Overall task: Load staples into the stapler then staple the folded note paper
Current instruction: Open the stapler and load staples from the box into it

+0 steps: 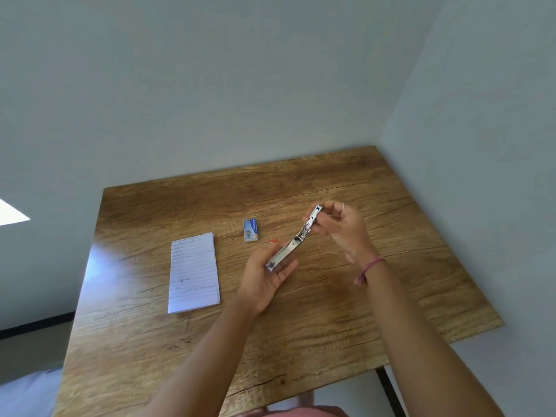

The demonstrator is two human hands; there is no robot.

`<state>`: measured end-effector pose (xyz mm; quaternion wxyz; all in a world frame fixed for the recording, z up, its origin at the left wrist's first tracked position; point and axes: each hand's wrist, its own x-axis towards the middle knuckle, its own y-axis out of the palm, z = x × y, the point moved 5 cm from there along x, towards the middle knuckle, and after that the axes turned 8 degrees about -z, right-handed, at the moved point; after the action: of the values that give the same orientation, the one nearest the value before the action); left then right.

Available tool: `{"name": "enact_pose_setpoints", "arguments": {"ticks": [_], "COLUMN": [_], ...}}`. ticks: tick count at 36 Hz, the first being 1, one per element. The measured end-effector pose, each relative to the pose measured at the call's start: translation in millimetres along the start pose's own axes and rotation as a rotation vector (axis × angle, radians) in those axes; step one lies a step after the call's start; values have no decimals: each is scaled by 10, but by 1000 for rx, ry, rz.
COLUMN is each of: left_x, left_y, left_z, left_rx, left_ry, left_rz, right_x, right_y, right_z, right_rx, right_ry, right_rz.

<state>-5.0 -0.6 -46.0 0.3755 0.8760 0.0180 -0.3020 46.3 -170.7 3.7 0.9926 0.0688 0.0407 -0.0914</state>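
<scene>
Head view: stapler (296, 237) held in the air above the wooden tabletop (331, 311), swung fully open into one long metal strip. Its long axis runs diagonally, near-left end low, far-right end high. Left hand (264, 276) cradles the lower end, palm up, fingers loosely curled round the body, thumb on the near side. Right hand (343, 227) grips the upper end, fingertips (313, 222) pinching the top arm near the hinge; ring on one finger, pink bracelet (368, 267) at the wrist.

Staple box (250, 230) lies flat on the tabletop, just left of and beyond the stapler, apart from both hands, looks closed. Cannot tell if any staples are in the channel; too small.

Folded note paper (194, 272) lies flat further left, handwriting up, long axis roughly front to back, well apart from the hands.

Key relation: the staple box sits to the left of the stapler, nearer the left hand's fingertips than the right hand. Judgement: loading step, stapler opened, staples not yet picked. One hand probably has to let go to reach the box; the left is closer.
</scene>
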Motion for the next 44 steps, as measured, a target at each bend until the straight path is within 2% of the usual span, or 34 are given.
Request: {"name": "enact_pose_setpoints", "arguments": {"ticks": [4,8,11,20,27,37,44], "left_x": [-44,-63,-67,-104,-144,-119,-45], "left_y": [122,269,317,332,341,365,302], "left_z": [0,-59,-73,-96,-74,-56,-1], "left_rx": [30,35,21,-53,-115,-82,-30], "left_ry": [-149,-165,-179,-172,-175,-150,-109], "left_rz": [82,157,129,63,-21,-40,-102], "right_x": [-33,-104,-136,-148,-184,-211,-279], "right_y": [93,193,243,277,377,438,536], "right_z": [67,148,214,227,145,134,88], "right_rx": [85,62,77,92,138,111,66], "right_ry": [28,43,56,159,271,364,523], "right_rz": [64,150,154,-33,-109,-223,-273]}}
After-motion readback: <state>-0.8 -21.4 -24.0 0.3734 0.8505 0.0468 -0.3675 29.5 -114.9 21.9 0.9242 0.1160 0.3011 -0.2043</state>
